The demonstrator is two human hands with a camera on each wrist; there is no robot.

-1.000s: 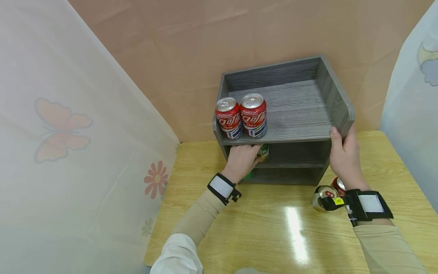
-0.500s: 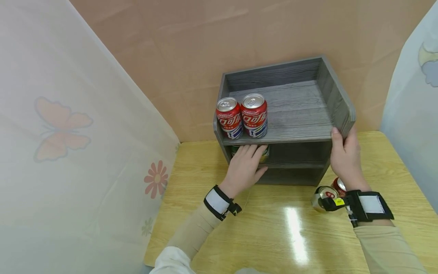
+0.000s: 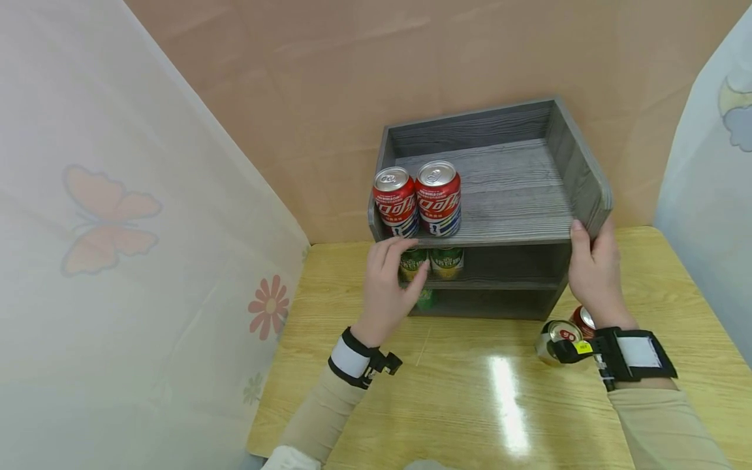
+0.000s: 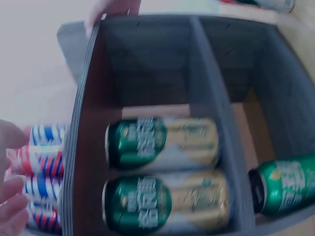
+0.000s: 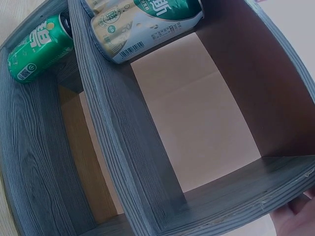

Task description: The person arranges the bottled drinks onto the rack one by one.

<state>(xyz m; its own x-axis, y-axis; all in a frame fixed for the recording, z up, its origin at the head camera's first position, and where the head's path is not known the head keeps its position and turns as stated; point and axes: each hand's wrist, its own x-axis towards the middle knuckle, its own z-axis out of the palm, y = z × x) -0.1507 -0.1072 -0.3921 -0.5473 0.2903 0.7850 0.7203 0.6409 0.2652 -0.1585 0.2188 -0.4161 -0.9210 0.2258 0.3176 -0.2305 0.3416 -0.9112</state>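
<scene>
A grey wooden shelf unit [image 3: 499, 183] has two red cola cans [image 3: 438, 199] side by side at the left of its top board. Two green-and-gold drink cans [image 4: 162, 142] occupy the middle compartment's left end. Below them is a green can [image 4: 290, 184] in the bottom compartment, best seen in the wrist views. My left hand [image 3: 382, 294], fingers loosely bent and holding nothing, is at the unit's front left, overlapping the top board's edge in the head view. With my right hand [image 3: 595, 277] I grip the unit's right side panel, thumb on its front edge.
On the wooden table [image 3: 446, 398], a gold-topped can [image 3: 552, 346] and a red can [image 3: 583, 318] stand by my right wrist, partly covered by its strap. A brown backdrop [image 3: 329, 130] rises behind the unit. White printed curtains [image 3: 147, 228] flank both sides.
My left hand has let go of a green-and-gold can, come out of the middle compartment and moved left and slightly up. My right hand keeps its grip on the shelf unit.
</scene>
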